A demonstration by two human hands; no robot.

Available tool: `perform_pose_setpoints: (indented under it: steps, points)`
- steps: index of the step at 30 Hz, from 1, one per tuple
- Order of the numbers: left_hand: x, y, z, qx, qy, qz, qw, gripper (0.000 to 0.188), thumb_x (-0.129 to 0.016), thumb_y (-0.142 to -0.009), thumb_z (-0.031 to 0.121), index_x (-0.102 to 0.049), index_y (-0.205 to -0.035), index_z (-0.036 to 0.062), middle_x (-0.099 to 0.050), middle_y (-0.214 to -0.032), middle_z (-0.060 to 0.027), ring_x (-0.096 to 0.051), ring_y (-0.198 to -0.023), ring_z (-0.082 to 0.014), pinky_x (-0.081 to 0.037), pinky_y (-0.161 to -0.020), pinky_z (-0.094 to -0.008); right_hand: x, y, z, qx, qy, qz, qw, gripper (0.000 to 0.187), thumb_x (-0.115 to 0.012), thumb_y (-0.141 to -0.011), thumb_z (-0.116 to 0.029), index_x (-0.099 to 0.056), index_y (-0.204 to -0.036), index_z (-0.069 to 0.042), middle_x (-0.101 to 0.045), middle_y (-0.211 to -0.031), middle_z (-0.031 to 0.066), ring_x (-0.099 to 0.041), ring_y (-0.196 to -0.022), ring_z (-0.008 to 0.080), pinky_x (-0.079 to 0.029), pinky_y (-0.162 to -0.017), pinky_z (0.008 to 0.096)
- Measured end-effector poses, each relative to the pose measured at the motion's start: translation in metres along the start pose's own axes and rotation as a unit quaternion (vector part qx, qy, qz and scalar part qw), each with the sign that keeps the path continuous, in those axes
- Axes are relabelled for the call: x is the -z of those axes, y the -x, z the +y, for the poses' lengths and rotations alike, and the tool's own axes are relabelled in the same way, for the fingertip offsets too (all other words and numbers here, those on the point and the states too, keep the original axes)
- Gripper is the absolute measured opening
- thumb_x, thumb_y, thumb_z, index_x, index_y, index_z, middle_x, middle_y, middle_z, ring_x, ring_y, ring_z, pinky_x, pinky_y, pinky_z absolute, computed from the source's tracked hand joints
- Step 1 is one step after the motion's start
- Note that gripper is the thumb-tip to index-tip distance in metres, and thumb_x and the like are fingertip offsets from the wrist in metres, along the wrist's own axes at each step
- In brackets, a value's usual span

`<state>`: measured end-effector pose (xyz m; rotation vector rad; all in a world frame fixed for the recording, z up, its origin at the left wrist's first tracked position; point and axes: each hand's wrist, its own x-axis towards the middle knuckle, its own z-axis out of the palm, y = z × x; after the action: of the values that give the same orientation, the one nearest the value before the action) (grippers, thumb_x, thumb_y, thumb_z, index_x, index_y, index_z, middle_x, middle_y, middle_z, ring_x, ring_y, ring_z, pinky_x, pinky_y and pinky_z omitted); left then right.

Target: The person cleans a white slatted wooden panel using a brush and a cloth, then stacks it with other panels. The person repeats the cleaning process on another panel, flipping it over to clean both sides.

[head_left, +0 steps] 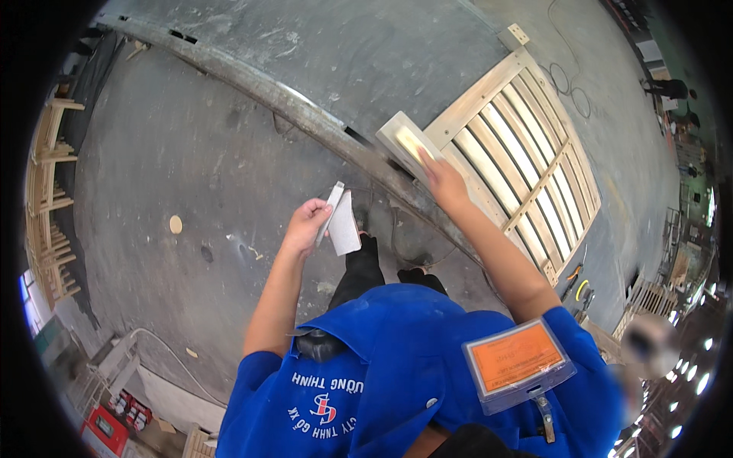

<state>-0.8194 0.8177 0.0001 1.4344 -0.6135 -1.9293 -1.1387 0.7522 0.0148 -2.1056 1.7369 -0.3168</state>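
Note:
My left hand is closed, pinching a narrow grey strip upright between thumb and fingers. A whitish sheet, perhaps sandpaper, hangs beside the strip. My right hand reaches forward, blurred, its fingers closed on a pale yellow block. That block lies over a flat, light wooden-looking piece at the near left corner of a slatted wooden panel. Whether this flat piece belongs to the panel, I cannot tell. The side of the block under my fingers is hidden.
A long metal beam crosses the grey floor in front of me. Wooden racks stand at far left. Orange and yellow-handled tools lie beyond the panel's right end. A loose cable lies behind the panel. A red box sits lower left.

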Motion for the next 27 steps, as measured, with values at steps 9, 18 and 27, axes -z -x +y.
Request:
perform_pose_setpoints:
  steps: [9, 18, 27]
  points:
    - [-0.004, 0.000, -0.010, 0.033, 0.000, 0.011, 0.999, 0.010, -0.057, -0.088, 0.014, -0.056, -0.090, 0.0049, -0.058, -0.075, -0.0006, -0.052, -0.062, -0.0081, -0.042, -0.050, -0.0224, -0.008, -0.056, -0.020, -0.002, -0.039, 0.001, 0.999, 0.049, -0.045, -0.088, -0.011, -0.040, -0.133, -0.029, -0.055, -0.095, 0.0151, -0.055, -0.087, 0.0334, -0.045, -0.077, 0.0413]
    - [-0.005, 0.008, 0.008, -0.032, 0.007, -0.015, 0.999, 0.009, -0.056, -0.088, 0.014, -0.056, -0.089, 0.0053, -0.058, -0.074, -0.0017, -0.053, -0.060, -0.0091, -0.044, -0.051, -0.0231, 0.023, 0.011, 0.000, -0.083, -0.048, -0.003, 0.995, 0.048, -0.041, -0.089, -0.013, -0.038, -0.134, -0.028, -0.055, -0.089, 0.0156, -0.057, -0.084, 0.0340, -0.046, -0.074, 0.0430]
    - [-0.031, 0.003, 0.009, -0.033, -0.008, -0.034, 0.999, 0.008, -0.056, -0.088, 0.014, -0.056, -0.090, 0.0055, -0.058, -0.075, -0.0013, -0.053, -0.061, -0.0090, -0.043, -0.051, -0.0223, 0.006, 0.000, 0.028, -0.090, -0.083, 0.043, 0.991, 0.046, -0.044, -0.088, -0.013, -0.040, -0.133, -0.023, -0.058, -0.100, 0.0169, -0.057, -0.088, 0.0340, -0.045, -0.079, 0.0417]
